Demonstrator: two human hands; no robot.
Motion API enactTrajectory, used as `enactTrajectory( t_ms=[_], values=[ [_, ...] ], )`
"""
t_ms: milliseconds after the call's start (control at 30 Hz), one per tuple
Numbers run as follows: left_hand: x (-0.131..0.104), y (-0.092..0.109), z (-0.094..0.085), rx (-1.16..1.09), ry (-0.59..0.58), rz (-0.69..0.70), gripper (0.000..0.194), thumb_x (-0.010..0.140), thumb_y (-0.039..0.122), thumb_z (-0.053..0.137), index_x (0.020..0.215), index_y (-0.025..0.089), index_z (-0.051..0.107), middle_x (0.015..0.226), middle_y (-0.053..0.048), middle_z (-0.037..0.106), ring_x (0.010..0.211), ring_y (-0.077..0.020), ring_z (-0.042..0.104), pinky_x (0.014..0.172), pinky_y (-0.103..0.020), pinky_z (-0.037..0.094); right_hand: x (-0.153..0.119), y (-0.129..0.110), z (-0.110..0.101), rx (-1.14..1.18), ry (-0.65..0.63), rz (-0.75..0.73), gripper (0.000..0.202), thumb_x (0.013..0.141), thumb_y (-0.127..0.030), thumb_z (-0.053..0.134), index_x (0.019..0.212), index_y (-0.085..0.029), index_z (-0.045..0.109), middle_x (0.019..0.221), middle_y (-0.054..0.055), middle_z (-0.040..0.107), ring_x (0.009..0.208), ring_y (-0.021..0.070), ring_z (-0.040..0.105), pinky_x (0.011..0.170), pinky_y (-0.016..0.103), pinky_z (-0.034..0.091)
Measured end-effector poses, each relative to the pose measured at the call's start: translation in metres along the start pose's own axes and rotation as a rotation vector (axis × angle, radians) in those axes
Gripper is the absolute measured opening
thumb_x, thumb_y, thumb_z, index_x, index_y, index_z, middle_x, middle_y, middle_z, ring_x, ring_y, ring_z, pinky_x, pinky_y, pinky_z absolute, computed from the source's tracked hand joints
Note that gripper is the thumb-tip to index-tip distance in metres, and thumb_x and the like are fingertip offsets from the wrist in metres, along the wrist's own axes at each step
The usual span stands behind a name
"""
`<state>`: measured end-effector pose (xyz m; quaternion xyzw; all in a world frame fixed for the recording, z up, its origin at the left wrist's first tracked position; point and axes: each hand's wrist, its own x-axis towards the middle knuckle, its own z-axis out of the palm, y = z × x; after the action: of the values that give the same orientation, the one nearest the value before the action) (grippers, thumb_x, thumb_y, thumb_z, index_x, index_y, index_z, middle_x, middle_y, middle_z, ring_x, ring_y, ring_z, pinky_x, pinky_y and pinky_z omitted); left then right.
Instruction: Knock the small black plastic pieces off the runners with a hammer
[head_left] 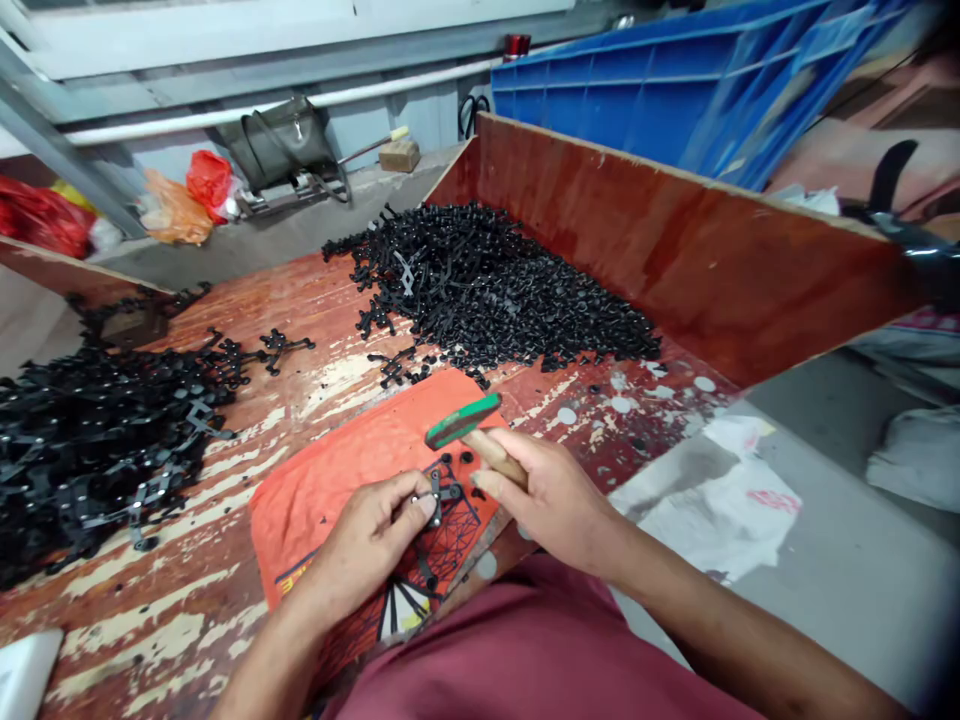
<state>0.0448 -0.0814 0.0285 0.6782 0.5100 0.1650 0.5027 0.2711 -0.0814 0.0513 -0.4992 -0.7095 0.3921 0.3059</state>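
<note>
My right hand [551, 495] is wrapped round the wooden handle of a small hammer [463, 421] with a green head, raised over the orange cloth [330, 480]. Pinched between the thumb and fingers of my left hand [379, 535] is a black jointed linkage piece [444, 494] with shiny rivets. Several small round black parts lie on the cloth close to that piece. Another black strip [427, 570] rests on the cloth's printed pattern, just below my left fingertips. The hammer head is above and apart from the linkage piece.
A large heap of black parts [480, 290] lies beyond the cloth, against a reddish wooden board [675, 240]. Another heap of linkages [97, 430] fills the left side. Behind the board stands a blue crate [615, 100]. A white plastic bag [720, 500] lies at the right.
</note>
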Motion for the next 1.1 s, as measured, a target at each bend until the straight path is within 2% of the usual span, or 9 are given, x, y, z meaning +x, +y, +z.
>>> enactTrajectory(
  t_ms=[100, 167, 300, 367, 433, 567, 667, 900, 1100],
  values=[
    [0.003, 0.009, 0.001, -0.024, -0.081, 0.046, 0.031, 0.094, 0.043, 0.048, 0.080, 0.018, 0.061, 0.072, 0.001, 0.057, 0.068, -0.0145, 0.051, 0.065, -0.024, 0.039, 0.009, -0.001, 0.003, 0.116, -0.111, 0.071, 0.009, 0.088, -0.023, 0.061, 0.093, -0.020, 0.067, 0.076, -0.005, 0.063, 0.067, 0.0123, 0.055, 0.059, 0.022, 0.041],
    [0.006, 0.011, 0.003, 0.056, -0.005, 0.067, 0.027, 0.091, 0.042, 0.054, 0.085, 0.019, 0.067, 0.078, -0.002, 0.063, 0.075, -0.0176, 0.056, 0.071, -0.027, 0.043, 0.012, 0.002, 0.009, 0.193, -0.170, 0.132, 0.006, 0.085, -0.023, 0.062, 0.084, -0.019, 0.065, 0.067, -0.006, 0.056, 0.059, 0.0102, 0.048, 0.052, 0.021, 0.035],
    [0.007, 0.010, 0.004, 0.246, 0.392, 0.004, 0.041, 0.081, 0.047, 0.067, 0.114, 0.022, 0.066, 0.108, -0.008, 0.067, 0.103, -0.0265, 0.059, 0.092, -0.037, 0.044, 0.010, 0.009, 0.020, 0.320, 0.011, 0.190, 0.009, 0.081, -0.025, 0.064, 0.085, -0.018, 0.065, 0.075, -0.004, 0.062, 0.066, 0.0121, 0.054, 0.061, 0.023, 0.042],
    [0.005, 0.011, 0.007, 0.209, 0.400, -0.071, 0.056, 0.085, 0.049, 0.061, 0.135, 0.025, 0.054, 0.113, -0.008, 0.067, 0.105, -0.0267, 0.060, 0.093, -0.038, 0.045, 0.009, 0.008, 0.024, 0.346, 0.101, 0.198, 0.009, 0.077, -0.024, 0.067, 0.084, -0.018, 0.065, 0.076, -0.003, 0.065, 0.068, 0.0137, 0.058, 0.065, 0.025, 0.046],
    [0.004, 0.013, 0.012, 0.068, 0.300, -0.105, 0.056, 0.091, 0.048, 0.052, 0.142, 0.027, 0.047, 0.110, -0.006, 0.069, 0.097, -0.0239, 0.063, 0.087, -0.035, 0.048, 0.008, 0.005, 0.028, 0.333, 0.132, 0.210, 0.008, 0.075, -0.022, 0.068, 0.081, -0.019, 0.065, 0.073, -0.003, 0.066, 0.067, 0.0142, 0.059, 0.065, 0.025, 0.047],
    [0.007, 0.018, 0.017, -0.283, 0.167, -0.065, 0.038, 0.092, 0.045, 0.048, 0.118, 0.021, 0.062, 0.097, -0.004, 0.067, 0.080, -0.0178, 0.060, 0.074, -0.027, 0.049, 0.008, 0.004, 0.028, 0.316, 0.104, 0.173, 0.008, 0.078, -0.021, 0.068, 0.086, -0.020, 0.068, 0.080, -0.002, 0.068, 0.074, 0.0156, 0.061, 0.069, 0.025, 0.047],
    [0.011, 0.014, 0.008, -0.350, 0.259, -0.091, 0.026, 0.088, 0.043, 0.053, 0.091, 0.019, 0.063, 0.082, -0.001, 0.063, 0.073, -0.0154, 0.055, 0.067, -0.024, 0.045, 0.005, 0.012, 0.016, 0.211, 0.135, 0.112, 0.009, 0.084, -0.023, 0.063, 0.091, -0.020, 0.067, 0.081, -0.003, 0.064, 0.074, 0.0151, 0.057, 0.069, 0.025, 0.045],
    [0.031, -0.011, -0.006, -0.010, 0.246, -0.103, 0.034, 0.090, 0.049, 0.050, 0.073, 0.020, 0.056, 0.064, 0.004, 0.053, 0.061, -0.0132, 0.049, 0.060, -0.023, 0.037, -0.016, 0.045, -0.008, -0.059, 0.134, 0.176, 0.029, 0.095, -0.028, 0.051, 0.120, -0.022, 0.063, 0.077, -0.003, 0.062, 0.069, 0.0156, 0.055, 0.064, 0.025, 0.042],
    [0.041, -0.002, -0.004, 0.365, 0.240, -0.156, 0.034, 0.092, 0.047, 0.044, 0.075, 0.022, 0.059, 0.064, 0.002, 0.058, 0.063, -0.0164, 0.055, 0.060, -0.025, 0.033, -0.026, 0.057, -0.004, -0.105, 0.102, 0.172, 0.035, 0.097, -0.031, 0.049, 0.130, -0.025, 0.061, 0.092, 0.000, 0.073, 0.077, 0.0177, 0.065, 0.070, 0.027, 0.047]
  ],
)
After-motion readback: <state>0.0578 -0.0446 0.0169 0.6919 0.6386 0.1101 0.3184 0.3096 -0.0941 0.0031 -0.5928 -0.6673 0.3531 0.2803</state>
